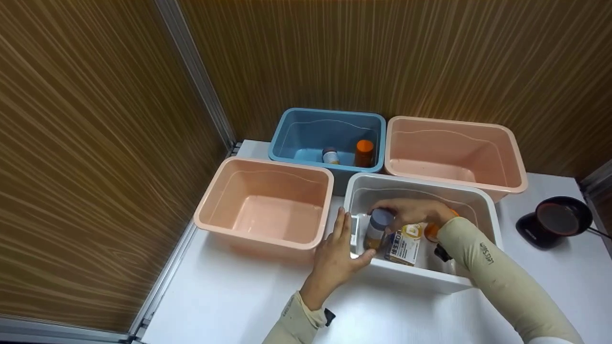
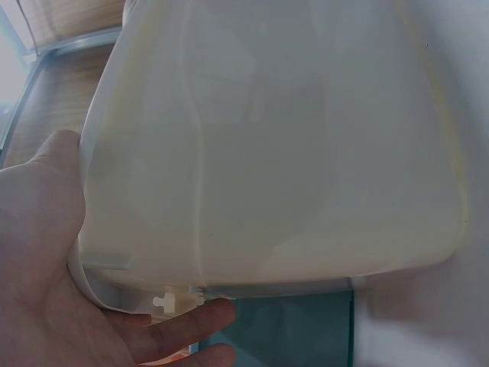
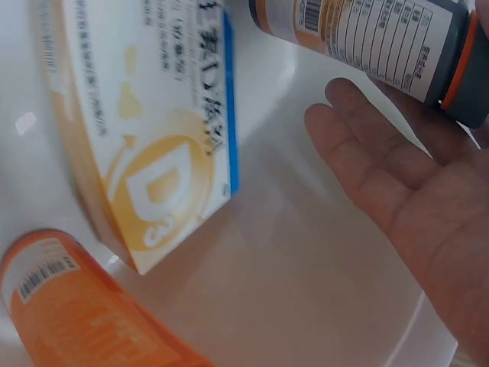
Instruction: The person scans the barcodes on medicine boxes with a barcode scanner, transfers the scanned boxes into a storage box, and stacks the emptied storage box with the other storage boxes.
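Observation:
My right hand [image 1: 415, 210] reaches into the white bin [image 1: 420, 273] and grips a supplement bottle [image 1: 374, 236] by its dark grey cap. The bottle stands roughly upright near the bin's left end; in the right wrist view its printed label and orange neck ring show. Beside it lies a white and yellow vitamin D box [image 3: 157, 130]. An orange bottle [image 3: 92, 306] lies to the right of the box, partly under the right forearm in the head view. My left hand [image 1: 334, 260] touches the bin's front left corner, fingers extended along the side and thumb by the front rim.
Behind stands a blue bin [image 1: 334, 113] holding a small white bottle [image 1: 330, 156] and an orange bottle [image 1: 364, 153]. Pink bins stand at left [image 1: 267, 243] and back right [image 1: 454, 124]. A black device with a round top [image 1: 557, 220] sits on the table's right, its cable running off.

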Motion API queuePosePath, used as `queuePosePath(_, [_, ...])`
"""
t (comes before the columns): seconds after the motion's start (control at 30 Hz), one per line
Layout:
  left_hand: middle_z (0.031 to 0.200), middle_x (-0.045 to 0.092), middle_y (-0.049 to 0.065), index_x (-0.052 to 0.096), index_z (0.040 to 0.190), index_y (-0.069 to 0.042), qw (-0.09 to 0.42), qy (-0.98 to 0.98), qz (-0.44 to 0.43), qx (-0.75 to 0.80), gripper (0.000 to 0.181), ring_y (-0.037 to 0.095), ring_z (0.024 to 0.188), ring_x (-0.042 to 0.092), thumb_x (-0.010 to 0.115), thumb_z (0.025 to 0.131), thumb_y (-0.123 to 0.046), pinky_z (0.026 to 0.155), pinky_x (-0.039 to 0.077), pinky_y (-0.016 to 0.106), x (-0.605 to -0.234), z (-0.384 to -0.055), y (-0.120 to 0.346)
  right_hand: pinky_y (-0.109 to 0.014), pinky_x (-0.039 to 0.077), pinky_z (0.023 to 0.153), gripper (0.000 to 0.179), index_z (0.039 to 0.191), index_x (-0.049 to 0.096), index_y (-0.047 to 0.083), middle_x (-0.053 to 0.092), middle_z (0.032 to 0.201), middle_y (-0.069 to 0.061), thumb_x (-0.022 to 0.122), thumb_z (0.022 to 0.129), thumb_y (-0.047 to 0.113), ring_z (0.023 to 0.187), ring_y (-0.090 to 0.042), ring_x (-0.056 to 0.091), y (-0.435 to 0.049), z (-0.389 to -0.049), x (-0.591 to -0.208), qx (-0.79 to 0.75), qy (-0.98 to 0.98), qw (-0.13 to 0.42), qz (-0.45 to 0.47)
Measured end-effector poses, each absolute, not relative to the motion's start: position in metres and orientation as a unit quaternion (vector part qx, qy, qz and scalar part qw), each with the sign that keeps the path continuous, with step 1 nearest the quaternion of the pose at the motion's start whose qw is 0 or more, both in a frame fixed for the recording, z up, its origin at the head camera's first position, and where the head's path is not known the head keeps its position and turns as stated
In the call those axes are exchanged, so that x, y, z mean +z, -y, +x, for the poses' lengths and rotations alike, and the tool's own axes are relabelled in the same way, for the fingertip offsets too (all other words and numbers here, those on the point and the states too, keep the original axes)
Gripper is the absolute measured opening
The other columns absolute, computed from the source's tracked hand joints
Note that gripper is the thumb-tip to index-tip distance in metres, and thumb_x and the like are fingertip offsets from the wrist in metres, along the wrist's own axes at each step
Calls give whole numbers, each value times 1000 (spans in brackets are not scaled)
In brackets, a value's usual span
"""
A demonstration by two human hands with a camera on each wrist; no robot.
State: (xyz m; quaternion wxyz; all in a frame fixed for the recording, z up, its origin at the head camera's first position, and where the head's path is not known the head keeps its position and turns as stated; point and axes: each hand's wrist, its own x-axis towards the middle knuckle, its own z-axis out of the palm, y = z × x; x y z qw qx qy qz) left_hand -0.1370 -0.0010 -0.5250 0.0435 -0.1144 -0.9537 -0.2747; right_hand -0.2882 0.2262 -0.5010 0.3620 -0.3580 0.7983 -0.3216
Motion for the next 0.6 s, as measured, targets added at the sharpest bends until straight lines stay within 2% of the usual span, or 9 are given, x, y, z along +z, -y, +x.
queuePosePath(0.23, [158, -6, -2, 10, 153, -10, 40, 955, -111, -273, 102, 23, 115, 52, 55, 81, -67, 90, 43, 42, -524, -137, 0, -44, 43, 88, 57, 132, 47, 8, 53, 119, -5, 73, 82, 16, 105, -27, 50, -234, -292, -491, -379, -792, 328, -348])
queuePosePath(0.4, [158, -7, -3, 9, 153, -11, 35, 957, -109, -266, 102, 24, 116, 52, 48, 81, -72, 91, 42, 42, -524, -136, 0, -44, 43, 87, 54, 129, 49, 13, 52, 118, -8, 74, 82, 19, 104, -29, 50, -238, -292, -483, -410, -794, 313, -322])
queuePosePath(0.47, [158, -7, -3, 9, 153, -11, 33, 958, -108, -265, 103, 24, 117, 51, 46, 80, -74, 92, 42, 42, -525, -136, 0, -43, 44, 86, 50, 127, 50, 16, 52, 116, -8, 73, 83, 21, 102, -29, 50, -240, -293, -478, -417, -798, 295, -320])
queuePosePath(0.6, [158, -6, -3, 10, 153, -11, 34, 956, -108, -270, 103, 25, 117, 51, 47, 80, -74, 92, 42, 41, -525, -136, 1, -43, 43, 86, 46, 128, 49, 12, 52, 115, -10, 69, 86, 17, 101, -30, 49, -245, -296, -469, -454, -789, 247, -333])
